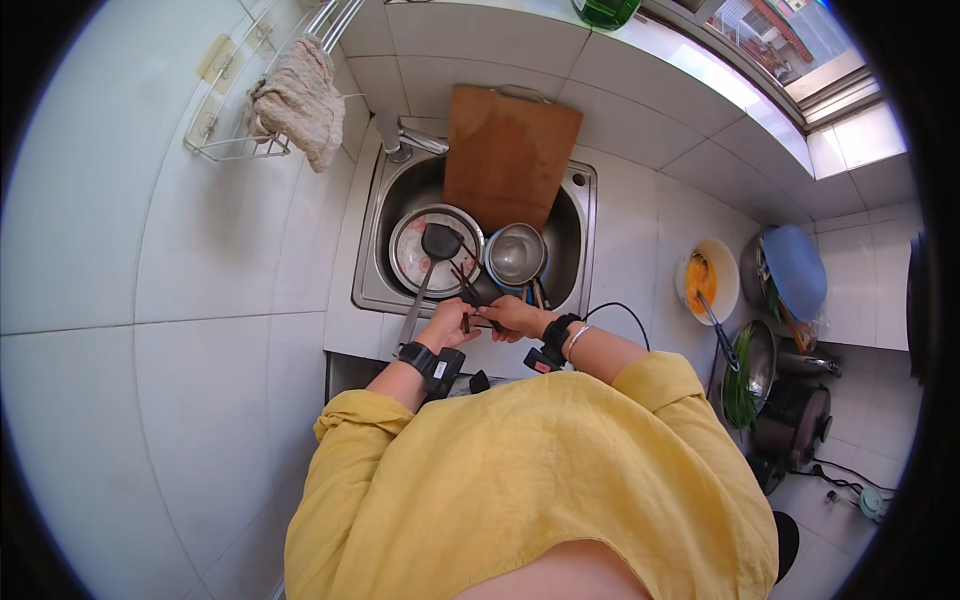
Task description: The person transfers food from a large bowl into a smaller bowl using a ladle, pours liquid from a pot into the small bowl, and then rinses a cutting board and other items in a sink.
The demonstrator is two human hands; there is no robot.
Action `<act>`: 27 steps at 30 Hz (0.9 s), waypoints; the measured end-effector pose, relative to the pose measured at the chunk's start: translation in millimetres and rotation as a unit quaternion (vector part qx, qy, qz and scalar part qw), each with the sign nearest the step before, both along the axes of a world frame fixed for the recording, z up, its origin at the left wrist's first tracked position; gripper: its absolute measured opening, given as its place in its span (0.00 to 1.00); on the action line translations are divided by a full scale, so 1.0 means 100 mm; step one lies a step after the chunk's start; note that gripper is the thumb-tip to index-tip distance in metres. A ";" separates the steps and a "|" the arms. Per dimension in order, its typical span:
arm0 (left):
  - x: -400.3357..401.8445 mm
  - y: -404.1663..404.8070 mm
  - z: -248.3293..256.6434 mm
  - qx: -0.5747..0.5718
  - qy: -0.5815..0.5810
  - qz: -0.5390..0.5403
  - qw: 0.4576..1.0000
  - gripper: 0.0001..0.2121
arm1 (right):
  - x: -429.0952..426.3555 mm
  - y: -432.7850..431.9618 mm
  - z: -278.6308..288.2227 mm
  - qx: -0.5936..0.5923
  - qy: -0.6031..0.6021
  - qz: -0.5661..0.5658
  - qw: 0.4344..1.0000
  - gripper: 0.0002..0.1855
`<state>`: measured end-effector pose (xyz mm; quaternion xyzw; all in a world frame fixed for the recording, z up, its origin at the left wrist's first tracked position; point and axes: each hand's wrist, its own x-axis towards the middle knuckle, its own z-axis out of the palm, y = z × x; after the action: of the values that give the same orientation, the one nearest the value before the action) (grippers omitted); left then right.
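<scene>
My left hand [450, 322] and my right hand [513, 316] meet at the front edge of the steel sink [362, 289]. Between them is a bunch of dark chopsticks [465, 280], and both hands grip it. The sticks' far ends point over a steel basin [396, 262] in the sink. Inside that basin lies a pale patterned plate [411, 259], with the black head of a spatula [441, 241] above it. The spatula's long handle slants down beside my left hand. A steel bowl [517, 253] sits to the right, on top of something blue.
A wooden cutting board [510, 157] leans in the sink's back, beside the faucet [420, 141]. On the right counter are a bowl of orange-yellow liquid [701, 281], green stalks [740, 379] in a metal bowl, and a blue basin [796, 274]. A cloth [300, 105] hangs on the left wall rack.
</scene>
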<state>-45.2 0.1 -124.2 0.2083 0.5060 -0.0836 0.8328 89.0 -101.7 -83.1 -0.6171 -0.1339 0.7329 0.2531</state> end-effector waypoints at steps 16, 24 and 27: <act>0.03 0.71 0.51 0.100 0.020 -0.080 0.992 0.16 | 0.58 -0.09 0.27 0.125 -0.153 0.081 0.977 0.11; 0.86 2.07 1.07 0.199 -0.062 0.067 0.976 0.09 | 1.38 0.78 0.88 0.151 -0.247 0.117 0.950 0.08; 1.01 2.23 1.14 0.163 -0.060 0.070 0.982 0.10 | 1.41 1.22 0.80 0.143 -0.188 -0.038 0.971 0.07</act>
<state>55.6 222.6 -10.0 0.3097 0.4749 0.0709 0.8207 230.0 19.9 -3.2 -0.7058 -0.2584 0.5673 0.3365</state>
